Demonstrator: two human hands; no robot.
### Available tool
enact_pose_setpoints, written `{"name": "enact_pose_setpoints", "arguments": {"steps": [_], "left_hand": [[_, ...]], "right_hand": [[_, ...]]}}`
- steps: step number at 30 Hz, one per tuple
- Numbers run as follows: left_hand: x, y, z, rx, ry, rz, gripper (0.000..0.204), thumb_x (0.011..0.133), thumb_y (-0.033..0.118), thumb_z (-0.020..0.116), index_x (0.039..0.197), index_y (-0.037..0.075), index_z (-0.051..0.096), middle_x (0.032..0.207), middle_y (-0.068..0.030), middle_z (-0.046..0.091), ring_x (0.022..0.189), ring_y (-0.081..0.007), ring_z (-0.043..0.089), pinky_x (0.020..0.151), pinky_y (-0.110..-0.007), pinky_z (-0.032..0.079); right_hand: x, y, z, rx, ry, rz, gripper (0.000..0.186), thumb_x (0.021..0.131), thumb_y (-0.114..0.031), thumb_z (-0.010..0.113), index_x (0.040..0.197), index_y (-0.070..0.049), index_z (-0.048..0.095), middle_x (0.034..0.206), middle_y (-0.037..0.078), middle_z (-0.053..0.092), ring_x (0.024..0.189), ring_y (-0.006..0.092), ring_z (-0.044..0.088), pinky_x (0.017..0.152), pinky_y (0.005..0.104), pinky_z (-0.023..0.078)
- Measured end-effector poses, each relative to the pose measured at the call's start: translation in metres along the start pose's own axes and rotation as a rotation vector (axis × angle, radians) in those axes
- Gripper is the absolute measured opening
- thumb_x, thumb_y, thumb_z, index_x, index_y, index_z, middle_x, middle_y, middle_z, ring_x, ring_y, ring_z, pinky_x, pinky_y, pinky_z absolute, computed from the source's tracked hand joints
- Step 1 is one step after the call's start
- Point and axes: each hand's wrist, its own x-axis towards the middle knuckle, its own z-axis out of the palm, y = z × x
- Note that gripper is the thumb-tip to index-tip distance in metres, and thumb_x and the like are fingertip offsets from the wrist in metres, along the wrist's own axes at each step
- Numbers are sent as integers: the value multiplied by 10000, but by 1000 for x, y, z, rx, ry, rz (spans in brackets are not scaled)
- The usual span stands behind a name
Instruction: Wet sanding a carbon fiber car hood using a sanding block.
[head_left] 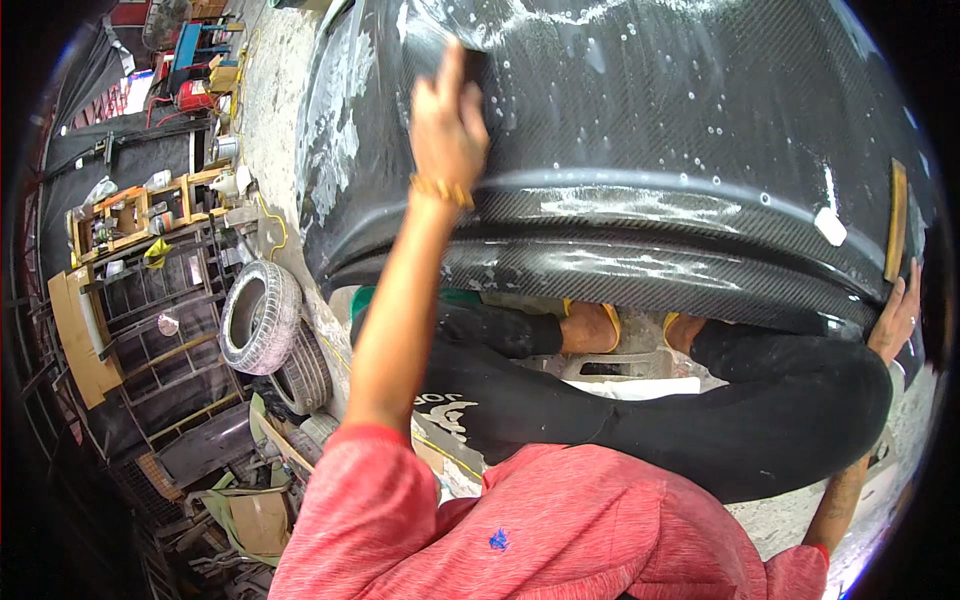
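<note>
A large black carbon-fibre panel (640, 120), shaped like a car hood, lies in front of me, wet and streaked with whitish residue and drops. My left hand (448, 135) reaches far onto its left part, fingers pressed over a small black sanding block (475, 66); hand and block are slightly blurred. At the panel's near right corner, my right hand (895, 322) rests with its fingers stretched along the edge. Just beyond those fingers lies a wooden strip (896, 222). A small white piece (830, 226) sits on the panel to the left of the strip.
My bent legs are under the panel's near edge, beside a grey plastic stool or step (625, 366). Two tyres (262, 315) stand at left on the concrete floor. Farther left are a wooden rack (150, 215), cardboard (82, 335) and piled scrap (250, 520).
</note>
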Motion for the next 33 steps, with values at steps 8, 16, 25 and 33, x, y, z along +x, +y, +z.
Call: {"name": "enact_pose_setpoints", "arguments": {"steps": [8, 16, 25, 33], "left_hand": [[116, -67, 13, -20, -80, -181, 558, 926, 105, 626, 1474, 96, 524, 1100, -350, 677, 1017, -497, 661, 900, -518, 537], [-12, 35, -13, -91, -113, -1, 582, 925, 74, 645, 1494, 150, 548, 933, -255, 649, 893, -421, 638, 813, -461, 545], [133, -59, 21, 40, 109, 4, 569, 914, 44, 601, 1476, 90, 525, 1319, -334, 599, 1197, -485, 598, 1036, -486, 493], [21, 26, -11, -69, -98, 128, 607, 894, 25, 649, 1474, 192, 585, 931, -220, 600, 836, -372, 625, 782, -437, 559]], "right_hand": [[2, 0, 0, -7, -23, -4, 505, 1106, -338, 411, 1501, -37, 506, 1530, 180, 517, 1432, 337, 459, 1204, 397, 311], [-3, 7, -1, 18, -74, 109, 518, 1110, -359, 391, 1506, -44, 503, 1534, 176, 514, 1433, 340, 450, 1192, 397, 318], [0, -2, -3, -51, -11, -55, 504, 1112, -343, 409, 1492, -27, 508, 1552, 197, 481, 1461, 353, 420, 1224, 418, 281], [0, -7, -8, 21, -41, -26, 545, 1118, -374, 372, 1510, -11, 479, 1557, 192, 477, 1465, 344, 415, 1224, 415, 277]]}}
